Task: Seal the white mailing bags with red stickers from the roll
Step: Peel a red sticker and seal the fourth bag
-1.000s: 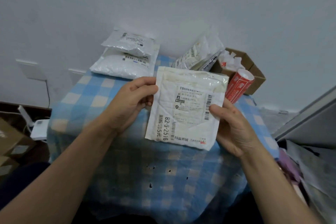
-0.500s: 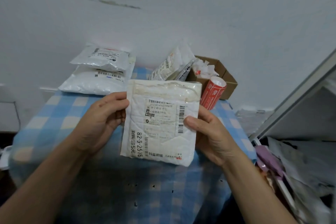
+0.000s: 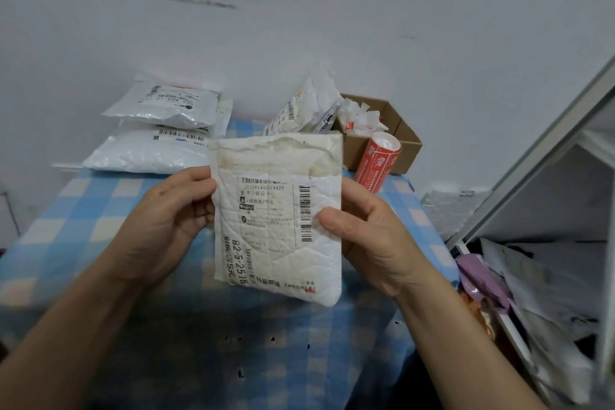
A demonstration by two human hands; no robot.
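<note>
A table [image 3: 109,210] under a blue-and-cream checked cloth (small dark specks mark its near part) carries a plump white mailing bag [image 3: 146,151] at the far left, with a smaller bag [image 3: 166,105] stacked on it. At far centre more white bags [image 3: 299,110] lean together beside an open cardboard box [image 3: 404,143]. A red sticker roll [image 3: 377,161] stands tilted just in front of the box.

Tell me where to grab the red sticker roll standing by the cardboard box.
Wrap the right hand round the sticker roll at mid-barrel, coming from its near right side. It stands tilted just in front of the cardboard box, which blocks the back, and the held mailing bag screens its left.
</note>
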